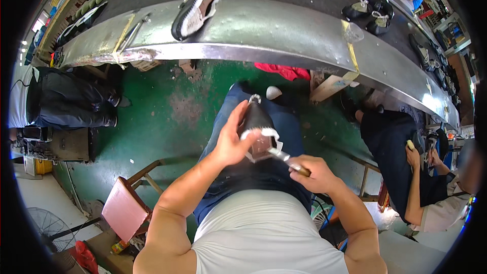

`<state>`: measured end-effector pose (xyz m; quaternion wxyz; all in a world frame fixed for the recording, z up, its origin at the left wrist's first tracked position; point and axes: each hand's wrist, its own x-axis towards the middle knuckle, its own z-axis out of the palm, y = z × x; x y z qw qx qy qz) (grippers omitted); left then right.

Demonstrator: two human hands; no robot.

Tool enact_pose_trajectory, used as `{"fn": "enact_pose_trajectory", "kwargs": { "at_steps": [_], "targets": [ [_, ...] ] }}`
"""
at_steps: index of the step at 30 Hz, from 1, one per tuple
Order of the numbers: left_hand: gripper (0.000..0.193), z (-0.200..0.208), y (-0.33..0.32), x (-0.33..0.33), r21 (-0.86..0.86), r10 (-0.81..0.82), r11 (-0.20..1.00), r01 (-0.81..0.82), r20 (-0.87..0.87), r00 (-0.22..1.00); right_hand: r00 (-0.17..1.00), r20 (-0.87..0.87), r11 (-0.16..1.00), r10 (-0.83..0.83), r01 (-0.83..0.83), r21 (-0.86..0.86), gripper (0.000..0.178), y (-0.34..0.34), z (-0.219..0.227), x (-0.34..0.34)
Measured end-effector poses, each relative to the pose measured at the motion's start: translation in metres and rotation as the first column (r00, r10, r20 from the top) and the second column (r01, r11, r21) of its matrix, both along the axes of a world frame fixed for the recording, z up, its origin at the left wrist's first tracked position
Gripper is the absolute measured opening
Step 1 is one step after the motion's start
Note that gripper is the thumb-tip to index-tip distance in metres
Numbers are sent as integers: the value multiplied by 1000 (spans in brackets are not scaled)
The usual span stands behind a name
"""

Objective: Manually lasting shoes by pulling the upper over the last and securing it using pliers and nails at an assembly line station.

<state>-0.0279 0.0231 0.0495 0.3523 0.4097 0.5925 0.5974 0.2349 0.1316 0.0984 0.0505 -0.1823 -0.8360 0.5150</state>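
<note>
Head view: dark shoe [256, 118], pale sole marks [262, 142] unreadable.

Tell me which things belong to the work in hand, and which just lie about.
In use: black shoe in the left hand; brown-handled tool in the right hand.

Apparently lying about: red cloth below the bench; metal tool upon it.

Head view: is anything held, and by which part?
Left hand: black-and-brown shoe, by its left side. Right hand: metal-bladed tool, by its brown handle.
</note>
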Motion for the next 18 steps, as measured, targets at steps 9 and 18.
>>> {"fn": "enact_pose_trajectory", "kwargs": {
  "at_steps": [9,18],
  "targets": [
    [121,-6,-33,39,125,-235,931,344,-516,824,913,-283,954,-294,261,-149,34,-7,-20,-53],
    [112,-6,-29,35,181,-185,916,357,-600,778,961,-185,977,-206,192,-93,36,-7,-21,-51]
  ]
}}
